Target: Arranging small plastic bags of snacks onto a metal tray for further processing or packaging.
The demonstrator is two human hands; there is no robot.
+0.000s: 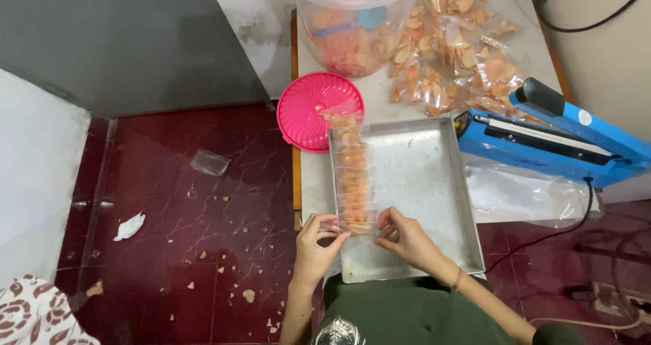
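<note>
Both the left hand (317,236) and the right hand (405,235) pinch the near end of a long clear bag of chips (354,182) lying along the left side of the metal tray (434,203), where a loose pinch risks spilling chips onto the floor (190,203).

Bag of chips (354,182) in the tray (420,182); lid (313,111) behind-left; sealer (553,138) right; tub (352,30) behind

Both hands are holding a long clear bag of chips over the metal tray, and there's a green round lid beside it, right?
Not quite: the head view shows the round lid is pink, not green. Both hands, left and right, do hold the long clear bag of chips over the metal tray.
</note>
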